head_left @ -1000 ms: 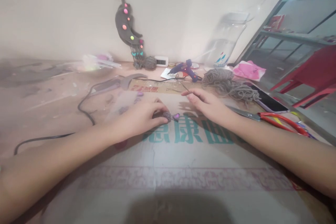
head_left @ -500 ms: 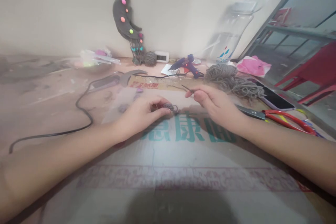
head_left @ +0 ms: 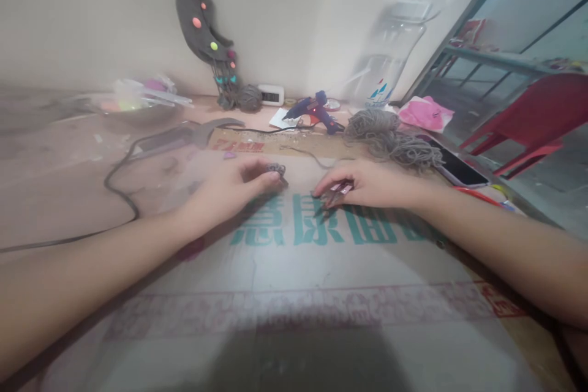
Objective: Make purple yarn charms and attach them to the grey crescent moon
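Note:
My left hand point(head_left: 241, 187) pinches a small coiled piece of grey yarn point(head_left: 276, 168) between thumb and fingers, just above the printed sheet point(head_left: 294, 269). To the right of it, my right hand point(head_left: 351, 184) is curled low over the sheet's green lettering. Something small, dark and shiny shows among its fingers, too blurred to name. A loose grey strand point(head_left: 305, 151) lies behind the hands. Beyond my right hand sits a heap of grey yarn point(head_left: 390, 138).
A glue gun point(head_left: 312, 111) with a black cord, a clear water bottle point(head_left: 390, 55) and a small white digital clock point(head_left: 271, 95) stand at the back. A phone point(head_left: 459, 162) and a red handle point(head_left: 480, 195) lie at right. A crescent-shaped decoration point(head_left: 195, 18) hangs on the wall.
My right hand has come down and turned, its fingers curling inward; the thin dark stick it pinched no longer shows clearly. My left hand keeps the yarn piece. The whole view has shifted.

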Motion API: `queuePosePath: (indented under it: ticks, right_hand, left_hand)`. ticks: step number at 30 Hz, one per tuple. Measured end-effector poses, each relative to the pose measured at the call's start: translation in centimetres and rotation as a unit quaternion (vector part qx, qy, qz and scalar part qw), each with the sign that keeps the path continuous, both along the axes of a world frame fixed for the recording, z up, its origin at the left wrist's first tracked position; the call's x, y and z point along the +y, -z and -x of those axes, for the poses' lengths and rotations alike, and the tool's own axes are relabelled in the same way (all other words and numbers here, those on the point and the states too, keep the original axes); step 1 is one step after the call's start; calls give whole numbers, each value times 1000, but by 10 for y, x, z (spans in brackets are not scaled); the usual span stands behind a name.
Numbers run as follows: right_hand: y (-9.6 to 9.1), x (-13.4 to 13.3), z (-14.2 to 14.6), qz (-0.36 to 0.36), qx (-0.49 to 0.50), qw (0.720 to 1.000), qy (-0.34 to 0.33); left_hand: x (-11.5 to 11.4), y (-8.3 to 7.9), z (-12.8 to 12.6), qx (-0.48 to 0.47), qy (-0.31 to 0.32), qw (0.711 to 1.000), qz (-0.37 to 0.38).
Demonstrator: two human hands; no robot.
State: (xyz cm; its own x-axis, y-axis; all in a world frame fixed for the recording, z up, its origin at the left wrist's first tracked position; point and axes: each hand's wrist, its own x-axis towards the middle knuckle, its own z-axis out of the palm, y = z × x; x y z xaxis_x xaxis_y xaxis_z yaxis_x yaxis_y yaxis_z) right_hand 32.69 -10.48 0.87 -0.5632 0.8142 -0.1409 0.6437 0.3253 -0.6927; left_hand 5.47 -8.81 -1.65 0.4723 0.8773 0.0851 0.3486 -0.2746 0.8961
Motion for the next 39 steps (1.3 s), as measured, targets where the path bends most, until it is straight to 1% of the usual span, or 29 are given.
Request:
queuePosePath:
  ticks: [2, 5, 7, 9, 10, 12, 14, 16, 18, 19, 20, 21, 23, 24, 25, 27, 28, 31, 33, 35, 39]
  right_hand:
    - [8, -1, 3, -30, -5, 999, 9]
    - [14, -4, 7, -135, -58, 989, 7]
    - [14, -8, 9, -183, -92, 979, -11]
    - [9, -12, 10, -195, -97, 975, -28]
    - [5, -15, 11, -188, -86, 978, -35]
    - [-7, -23, 12, -145, -44, 987, -46]
    - [-19, -34, 13, -79, 6, 995, -62]
    - [-29, -44, 16, 0, 29, 995, -92]
    - [-34, -50, 19, 69, 45, 987, -136]
    - [-33, -51, 20, 87, 53, 985, -138]
    - [-31, -50, 22, 86, 58, 986, -127]
    - [-28, -48, 23, 66, 60, 991, -98]
    - [-20, -39, 27, -17, 68, 998, 0]
    - [-16, -33, 29, -59, 73, 994, 53]
    - [-13, -28, 32, -85, 84, 988, 100]
    - [-7, -20, 37, -96, 111, 976, 162]
    - [-4, -18, 39, -89, 124, 973, 174]
    - [3, -20, 44, -79, 137, 972, 172]
    - [7, -25, 44, -112, 139, 970, 164]
    - [9, -30, 42, -172, 137, 965, 146]
    - [12, -34, 33, -322, 97, 939, 65]
  left_hand:
    - [1, 1, 0, 0, 0, 1000, -5]
    - [1, 2, -1, -2, 1, 1000, -11]
    - [0, 0, -2, -5, 8, 1000, -8]
    - [-2, -2, -3, 1, 13, 1000, -8]
    - [-2, -4, -3, 8, 12, 1000, -11]
    - [-3, -5, -4, 19, 8, 1000, -16]
    - [-3, -5, -4, 17, 11, 1000, -14]
    - [-2, -3, -4, 6, 19, 1000, -8]
    - [0, -1, -3, 2, 23, 1000, -7]
    - [0, 0, -3, 4, 22, 1000, -14]
    - [0, 0, -3, 10, 20, 999, -24]
    - [0, 0, -3, 17, 19, 999, -37]
    - [0, -1, -3, 30, 20, 998, -57]
    - [0, -1, -4, 35, 22, 997, -60]
    - [-1, -2, -4, 37, 25, 997, -58]
    - [-2, -3, -6, 33, 33, 998, -44]
    - [-3, -4, -6, 28, 38, 998, -35]
    - [-7, -6, -9, 16, 49, 999, -12]
    - [-10, -6, -9, 14, 47, 999, 1]
    - [-11, -6, -8, 14, 49, 999, 13]
    - [-11, -5, -6, 6, 51, 999, 1]
